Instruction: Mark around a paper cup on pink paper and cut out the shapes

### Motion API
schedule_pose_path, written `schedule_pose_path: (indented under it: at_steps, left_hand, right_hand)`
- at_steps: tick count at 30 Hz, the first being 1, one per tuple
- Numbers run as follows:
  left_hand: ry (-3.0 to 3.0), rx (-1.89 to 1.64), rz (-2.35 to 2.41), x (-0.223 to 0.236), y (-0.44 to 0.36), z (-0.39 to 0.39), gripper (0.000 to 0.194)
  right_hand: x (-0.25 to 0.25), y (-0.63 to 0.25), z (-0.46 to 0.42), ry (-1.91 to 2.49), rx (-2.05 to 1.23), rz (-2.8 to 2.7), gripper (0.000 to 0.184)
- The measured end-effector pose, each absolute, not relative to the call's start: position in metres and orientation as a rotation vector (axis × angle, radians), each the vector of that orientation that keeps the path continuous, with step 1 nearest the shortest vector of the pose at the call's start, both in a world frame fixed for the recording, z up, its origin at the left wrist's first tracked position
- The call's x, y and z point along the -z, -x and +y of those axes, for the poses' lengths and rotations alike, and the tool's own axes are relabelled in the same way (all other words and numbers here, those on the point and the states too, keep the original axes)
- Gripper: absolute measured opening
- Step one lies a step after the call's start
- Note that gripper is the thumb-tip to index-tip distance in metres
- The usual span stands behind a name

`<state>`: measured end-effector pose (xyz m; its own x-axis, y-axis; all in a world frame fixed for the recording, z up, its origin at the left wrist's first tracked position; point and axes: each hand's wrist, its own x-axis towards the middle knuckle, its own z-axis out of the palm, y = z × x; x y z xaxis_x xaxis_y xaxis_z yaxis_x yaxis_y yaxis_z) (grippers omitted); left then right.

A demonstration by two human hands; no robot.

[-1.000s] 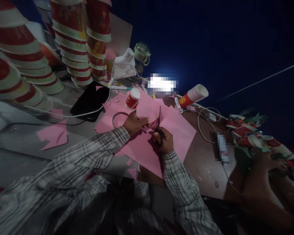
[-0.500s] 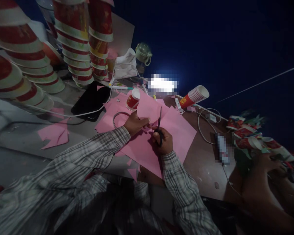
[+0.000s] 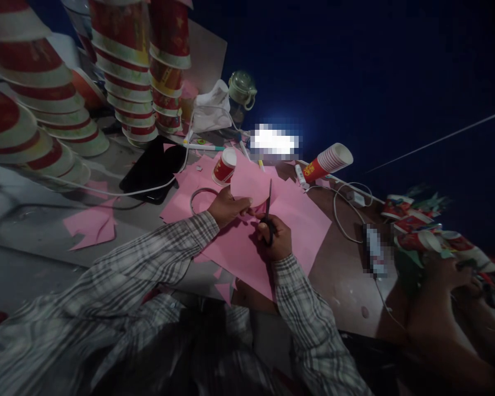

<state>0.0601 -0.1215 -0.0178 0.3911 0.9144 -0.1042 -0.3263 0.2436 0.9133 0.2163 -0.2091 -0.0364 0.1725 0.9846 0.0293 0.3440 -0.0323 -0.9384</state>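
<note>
My left hand [image 3: 230,208] pinches a piece of pink paper [image 3: 249,184] by its lower edge. In my right hand [image 3: 278,237] is a pair of scissors [image 3: 269,203] with dark handles, its blades pointing away from me beside the held paper's right edge. Beneath both hands lie larger pink sheets [image 3: 247,264] on the table. Just beyond my left hand a small red and white paper cup [image 3: 225,166] stands upright on the pink paper. A grey ring-shaped roll [image 3: 198,193], partly hidden, lies left of my left hand.
Tall stacks of paper cups [image 3: 126,82] rise at the left. A black phone [image 3: 154,170], cables [image 3: 342,220] and pink scraps [image 3: 94,223] lie on the table. Another cup stack [image 3: 325,164] leans at the far edge. A co-worker's arm [image 3: 437,319] is at the right.
The held paper and my left hand have shifted only very slightly. The scissors stay almost in the same place beside the paper's edge.
</note>
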Motion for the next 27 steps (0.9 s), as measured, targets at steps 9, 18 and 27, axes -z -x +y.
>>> schedule_pose_path:
  at_steps: [9, 18, 27]
  left_hand:
    - [-0.912, -0.861, 0.750, 0.013, -0.056, -0.122, 0.013]
    - [-0.917, -0.798, 0.777, 0.002, -0.049, -0.118, 0.012]
    - [-0.981, -0.800, 0.769, 0.006, -0.045, -0.114, 0.019]
  right_hand:
    - [0.038, -0.221, -0.208, 1.553, -0.896, -1.264, 0.043]
    - [0.030, -0.220, -0.208, 1.578, -0.939, -1.272, 0.039]
    - [0.026, -0.220, -0.209, 1.584, -0.959, -1.305, 0.035]
